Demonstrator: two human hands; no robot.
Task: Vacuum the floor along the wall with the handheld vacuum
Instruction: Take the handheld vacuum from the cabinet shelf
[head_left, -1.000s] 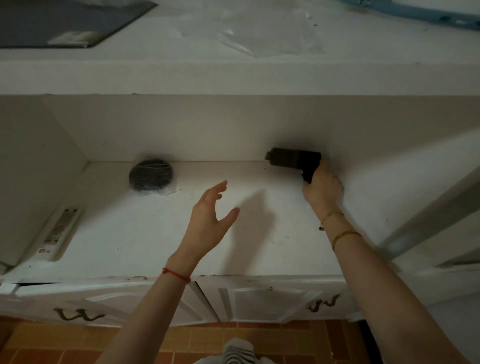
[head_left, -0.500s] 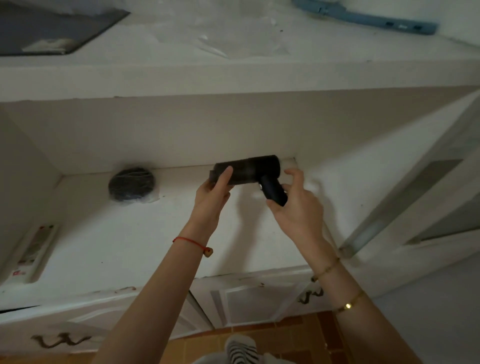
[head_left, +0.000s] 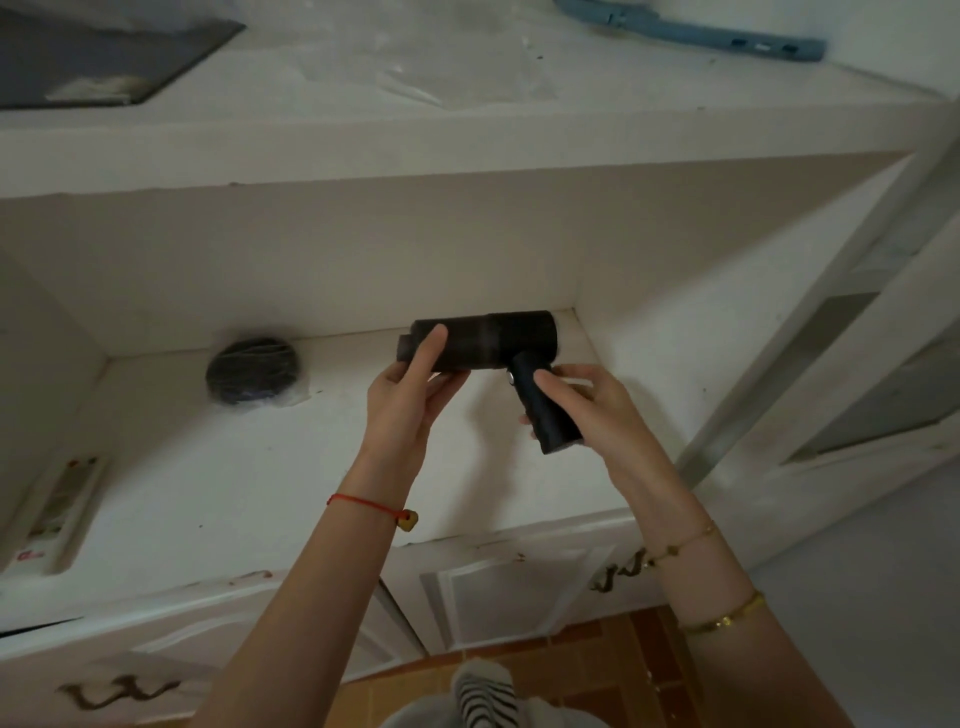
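The black handheld vacuum (head_left: 493, 340) is held in the air above a white shelf (head_left: 311, 457), its barrel lying sideways and its handle pointing down toward me. My left hand (head_left: 410, 387) grips the barrel's left, nozzle end, thumb on top. My right hand (head_left: 582, 405) is wrapped around the handle, with fingers behind it. The brown tiled floor (head_left: 613, 670) shows at the bottom, below the cabinet doors.
A dark round object in clear plastic (head_left: 253, 370) lies on the shelf at the left. A white remote (head_left: 60, 512) rests at the shelf's left edge. Above are an upper ledge with plastic wrap (head_left: 441, 67) and a blue bar (head_left: 691, 32). An open cabinet door (head_left: 831, 364) stands at right.
My right hand lifted the vacuum off the back of the shelf and brought it toward me. My left hand came up and took hold of the barrel.
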